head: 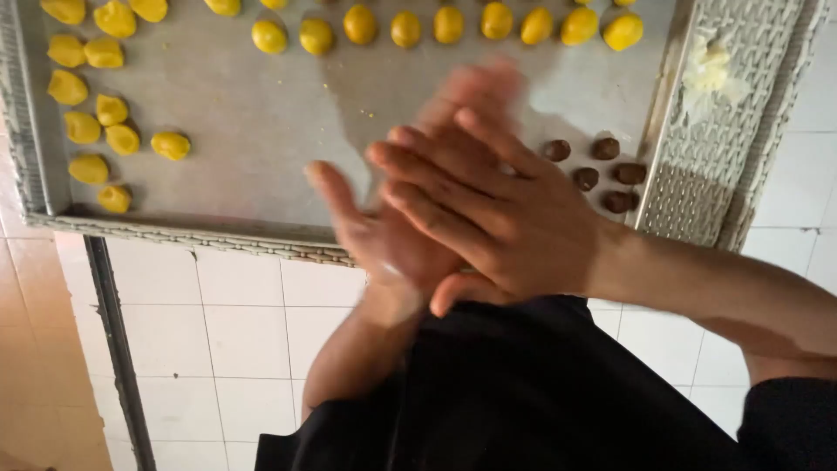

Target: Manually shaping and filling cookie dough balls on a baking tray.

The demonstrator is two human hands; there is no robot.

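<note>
A: Going left to right, what sits on the grey flat tray (261,122)?

B: A cluster of small yellow dough balls (96,113) lies at its left end, and a row of the same yellow pieces (449,24) runs along the far edge. The tray rests on a woven wicker surface (750,87) above a white tiled floor (244,323).

A: And the hands?

B: The left hand (388,235) lies underneath, palm up and fingers spread. The right hand (497,205) is pressed flat across it, over the tray's near edge. Both are blurred. Neither grip is curled closed; the palms are simply pressed together. Whether a piece of dough lies between them cannot be told, since the upper hand hides the gap.

A: What could go wrong from here?

B: Judging by the position, anything between the palms could slip out at the near side and drop past the tray edge to the floor, because the hands sit partly beyond that edge. Uneven pressure could also flatten a piece instead of rounding it.

A: What else is nearby, further right?

B: Five small dark brown balls (602,166) lie just beside the right wrist, close enough for a sleeve or forearm to knock them. A pale yellowish lump (708,74) sits on the wicker beyond the tray. A black garment (523,392) fills the foreground.
</note>
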